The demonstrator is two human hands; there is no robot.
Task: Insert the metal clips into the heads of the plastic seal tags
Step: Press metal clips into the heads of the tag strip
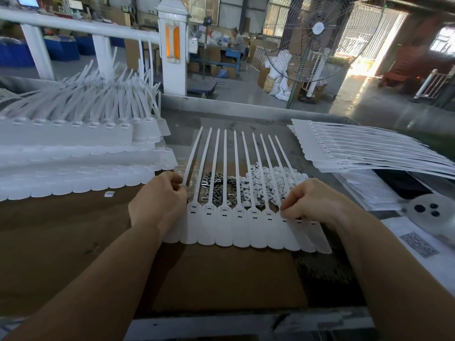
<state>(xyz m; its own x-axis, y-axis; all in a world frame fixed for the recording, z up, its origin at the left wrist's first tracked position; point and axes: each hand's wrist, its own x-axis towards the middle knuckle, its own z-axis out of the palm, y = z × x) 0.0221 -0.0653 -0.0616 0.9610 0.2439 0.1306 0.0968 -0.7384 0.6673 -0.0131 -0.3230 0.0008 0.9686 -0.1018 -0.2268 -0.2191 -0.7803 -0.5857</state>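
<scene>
A joined strip of white plastic seal tags (246, 230) lies in front of me on brown cardboard, its tails pointing away. Beyond its heads lie a pile of dark metal clips (219, 185) and a pile of small white plastic caps (273, 178). My left hand (157, 205) pinches the leftmost tag's tail at the strip's left end. My right hand (312, 203) has its fingertips pinched over a tag head near the strip's right end; what it holds is hidden.
Stacked strips of tags (73, 153) fill the left side, with more strips (369, 151) fanned at the right. One loose white cap (109, 194) lies on the cardboard (221, 274). A white disc (428, 210) and papers sit far right. A fan (317, 38) stands beyond the table.
</scene>
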